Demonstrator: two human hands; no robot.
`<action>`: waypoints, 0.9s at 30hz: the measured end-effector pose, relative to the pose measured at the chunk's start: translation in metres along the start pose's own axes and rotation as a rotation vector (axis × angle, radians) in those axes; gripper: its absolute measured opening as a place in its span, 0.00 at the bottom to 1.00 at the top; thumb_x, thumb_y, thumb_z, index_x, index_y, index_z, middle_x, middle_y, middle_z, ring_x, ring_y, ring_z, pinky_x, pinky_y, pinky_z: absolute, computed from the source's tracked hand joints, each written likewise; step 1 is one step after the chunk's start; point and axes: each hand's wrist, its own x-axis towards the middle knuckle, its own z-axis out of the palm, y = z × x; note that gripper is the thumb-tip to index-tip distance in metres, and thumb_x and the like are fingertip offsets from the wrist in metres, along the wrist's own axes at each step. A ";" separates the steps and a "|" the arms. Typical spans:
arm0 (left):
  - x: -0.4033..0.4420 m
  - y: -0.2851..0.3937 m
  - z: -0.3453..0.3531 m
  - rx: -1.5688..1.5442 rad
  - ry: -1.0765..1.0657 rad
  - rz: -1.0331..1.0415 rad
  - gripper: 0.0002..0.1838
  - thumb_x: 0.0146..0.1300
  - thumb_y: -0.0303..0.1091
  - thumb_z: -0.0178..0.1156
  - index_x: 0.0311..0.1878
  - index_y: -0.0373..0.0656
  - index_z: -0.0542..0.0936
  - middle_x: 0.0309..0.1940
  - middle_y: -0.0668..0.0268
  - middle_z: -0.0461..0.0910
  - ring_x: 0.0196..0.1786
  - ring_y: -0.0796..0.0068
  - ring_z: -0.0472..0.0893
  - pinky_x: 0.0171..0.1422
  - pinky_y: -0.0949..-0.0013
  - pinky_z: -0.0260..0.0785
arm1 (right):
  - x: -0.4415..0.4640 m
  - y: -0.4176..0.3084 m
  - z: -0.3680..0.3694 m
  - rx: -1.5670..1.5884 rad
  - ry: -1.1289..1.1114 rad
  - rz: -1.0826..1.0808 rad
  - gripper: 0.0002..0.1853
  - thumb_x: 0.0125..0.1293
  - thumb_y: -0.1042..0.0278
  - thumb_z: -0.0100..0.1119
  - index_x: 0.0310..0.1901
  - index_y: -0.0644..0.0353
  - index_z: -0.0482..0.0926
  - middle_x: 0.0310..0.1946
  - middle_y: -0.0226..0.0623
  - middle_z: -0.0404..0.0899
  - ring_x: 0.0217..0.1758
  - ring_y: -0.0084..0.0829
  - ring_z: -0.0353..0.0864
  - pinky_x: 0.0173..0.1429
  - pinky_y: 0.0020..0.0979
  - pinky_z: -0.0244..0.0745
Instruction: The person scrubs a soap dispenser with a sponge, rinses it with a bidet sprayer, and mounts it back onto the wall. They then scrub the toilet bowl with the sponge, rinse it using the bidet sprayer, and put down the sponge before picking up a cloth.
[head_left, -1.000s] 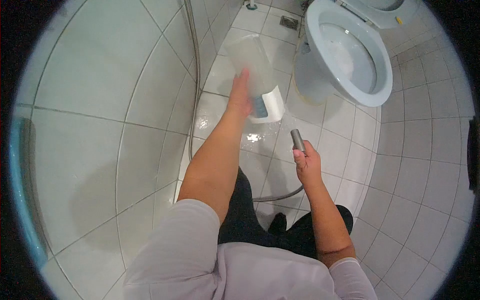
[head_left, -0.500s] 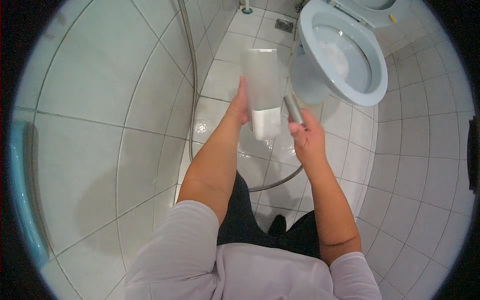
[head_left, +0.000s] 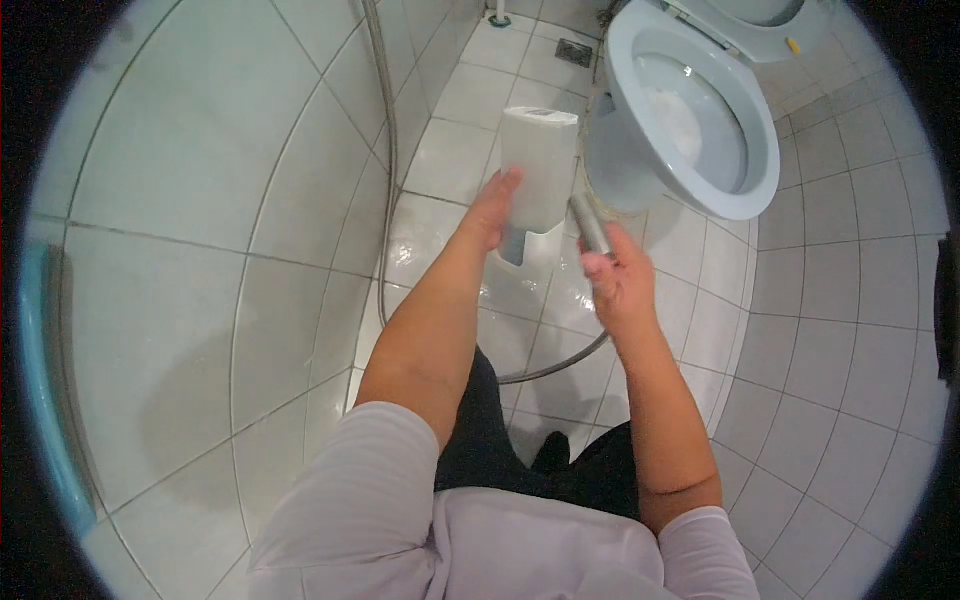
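**Plastic container in L hand, metal sprayer in R**

Clock centred on the container, 12 = straight ahead of the person.

I see the translucent plastic container held out in front, tiled fl. below it. Its white collar, w/ a notch cut in, is at the near end, approx. 6 o'c.

L hand is at 8 o'c, gripping the container's side: thumb on the upper face, other fingers mostly hidden behind.

R hand is at 5 o'c, fingers wrapped round a metal handheld sprayer, a bit blurry. Sprayer tip points up-left, v. close to the container's R edge; can't tell if they touch. Grey flexible hose curves below R hand, approx. 6 o'c.

Toilet is at 2 o'c, lid up, w/ a pale patch in the bowl; can't tell if foam or glare. Floor drain is just past 12. Another stretch of hose runs along the wall near 9–10 o'c.

Wet glints on the floor tiles. Curved blue piece on the wall at 8 o'c, far off.
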 end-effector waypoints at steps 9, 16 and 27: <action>0.017 -0.010 0.002 0.516 0.275 0.419 0.45 0.33 0.34 0.68 0.56 0.39 0.53 0.49 0.54 0.62 0.54 0.59 0.63 0.54 0.61 0.61 | -0.019 0.008 0.001 -0.049 -0.131 0.010 0.29 0.48 0.42 0.55 0.37 0.64 0.70 0.21 0.41 0.70 0.24 0.34 0.71 0.31 0.29 0.66; 0.015 -0.016 0.008 1.174 0.374 0.858 0.43 0.30 0.31 0.66 0.54 0.45 0.55 0.50 0.57 0.60 0.57 0.55 0.57 0.59 0.58 0.52 | -0.018 0.008 0.003 -0.065 -0.143 0.073 0.28 0.49 0.42 0.54 0.36 0.64 0.70 0.23 0.45 0.70 0.26 0.41 0.72 0.31 0.32 0.66; 0.017 -0.002 0.018 0.450 0.600 0.445 0.46 0.42 0.33 0.64 0.56 0.37 0.42 0.53 0.52 0.58 0.56 0.59 0.61 0.55 0.59 0.59 | -0.047 0.036 0.016 -0.279 -0.267 0.091 0.26 0.46 0.43 0.57 0.31 0.63 0.70 0.23 0.44 0.69 0.26 0.43 0.70 0.31 0.35 0.66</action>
